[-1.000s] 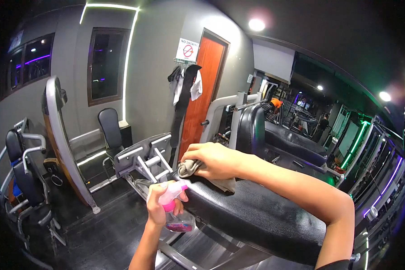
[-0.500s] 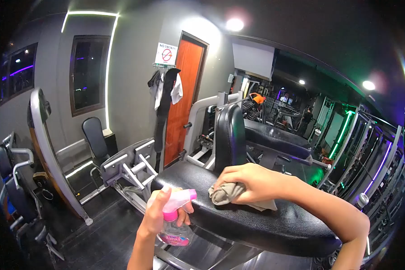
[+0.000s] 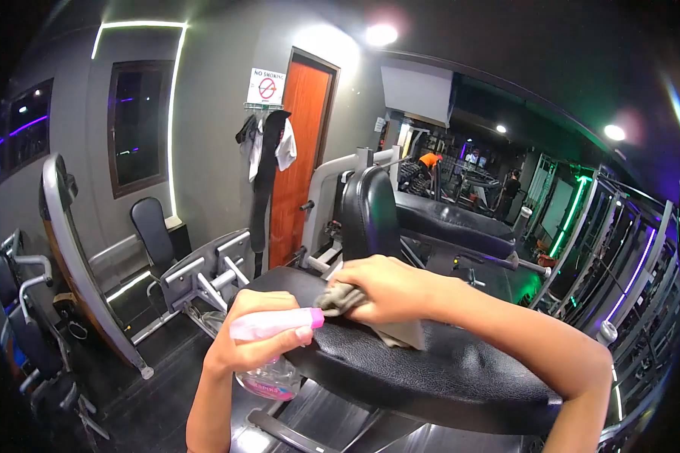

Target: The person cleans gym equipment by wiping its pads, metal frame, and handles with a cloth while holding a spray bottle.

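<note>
My left hand (image 3: pixel 238 332) is wrapped around the neck of a clear spray bottle (image 3: pixel 268 381) with a pink and white trigger head, whose nozzle points right toward the cloth. A crumpled grey-green cloth (image 3: pixel 400 332) is bunched under my right hand (image 3: pixel 389 287), with a loose corner hanging toward me. Hand and cloth rest on the long black padded seat (image 3: pixel 468 370) of a gym machine. Behind them rises the machine's upright black backrest (image 3: pixel 370 215).
Another black padded bench (image 3: pixel 453 219) stands beyond the backrest. Machines with grey frames (image 3: pixel 57 226) line the left side. Clothes (image 3: pixel 268 147) hang beside an orange-brown door (image 3: pixel 298 158). Far back are a person in orange (image 3: pixel 431 161) and a person in dark clothes (image 3: pixel 511 192).
My right hand has moved the cloth left and farther along the pad, toward the backrest's base. The spray bottle in my left hand has shifted left and turned, its nozzle now near the cloth.
</note>
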`<state>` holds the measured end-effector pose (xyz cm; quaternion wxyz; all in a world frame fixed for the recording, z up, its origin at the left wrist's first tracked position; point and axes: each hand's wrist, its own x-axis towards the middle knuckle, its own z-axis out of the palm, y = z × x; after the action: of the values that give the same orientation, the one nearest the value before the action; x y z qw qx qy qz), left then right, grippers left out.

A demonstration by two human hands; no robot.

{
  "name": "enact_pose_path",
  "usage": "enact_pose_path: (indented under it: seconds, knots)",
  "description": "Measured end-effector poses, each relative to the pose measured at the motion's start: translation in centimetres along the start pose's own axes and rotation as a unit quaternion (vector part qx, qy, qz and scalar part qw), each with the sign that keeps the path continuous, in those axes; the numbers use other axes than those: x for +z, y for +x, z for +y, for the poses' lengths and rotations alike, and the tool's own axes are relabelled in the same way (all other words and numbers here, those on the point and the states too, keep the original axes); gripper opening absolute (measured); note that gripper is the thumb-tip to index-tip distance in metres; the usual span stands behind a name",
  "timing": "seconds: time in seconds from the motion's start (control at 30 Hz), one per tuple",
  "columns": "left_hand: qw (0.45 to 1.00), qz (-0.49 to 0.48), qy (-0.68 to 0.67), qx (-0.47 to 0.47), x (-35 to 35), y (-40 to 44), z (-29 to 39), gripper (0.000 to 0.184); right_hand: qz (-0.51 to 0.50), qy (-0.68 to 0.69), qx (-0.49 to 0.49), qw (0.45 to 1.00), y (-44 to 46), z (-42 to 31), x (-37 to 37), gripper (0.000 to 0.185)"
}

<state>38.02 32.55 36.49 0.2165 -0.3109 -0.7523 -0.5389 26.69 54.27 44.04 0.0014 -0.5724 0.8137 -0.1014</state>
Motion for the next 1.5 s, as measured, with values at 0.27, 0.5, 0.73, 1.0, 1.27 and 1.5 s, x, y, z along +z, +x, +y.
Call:
enact_pose_path:
  seconds: [0.27,0.5,0.73,1.0,1.27,1.5]
  knots:
    - [0.994,-0.024,-0.104,0.016,0.6,1.0,-1.9,0.028,0.020,0.000,0.133,0.991,-5.2,0.8,0.1,0.035]
    - [0.994,0.005,-0.109,-0.011,0.7,0.6,-1.7,0.027,0.060,-0.018,0.102,0.993,0.9,3.8,2.6,0.026]
    - [0.988,-0.007,-0.145,-0.047,0.5,0.5,-1.8,0.024,0.028,-0.015,0.084,0.996,-3.1,0.5,0.3,0.034]
    - [0.990,-0.015,-0.139,0.006,0.4,0.5,-2.7,0.023,-0.040,0.042,0.154,0.986,-9.4,-2.1,-2.4,0.039]
    - [0.986,-0.016,-0.158,-0.050,0.2,0.5,-2.1,0.022,0.024,0.022,0.044,0.999,-3.0,-1.4,0.7,0.033]
    - [0.981,-0.017,-0.187,-0.056,-0.1,0.3,-2.3,0.023,-0.002,0.028,0.040,0.999,-3.9,-5.1,0.1,0.040]
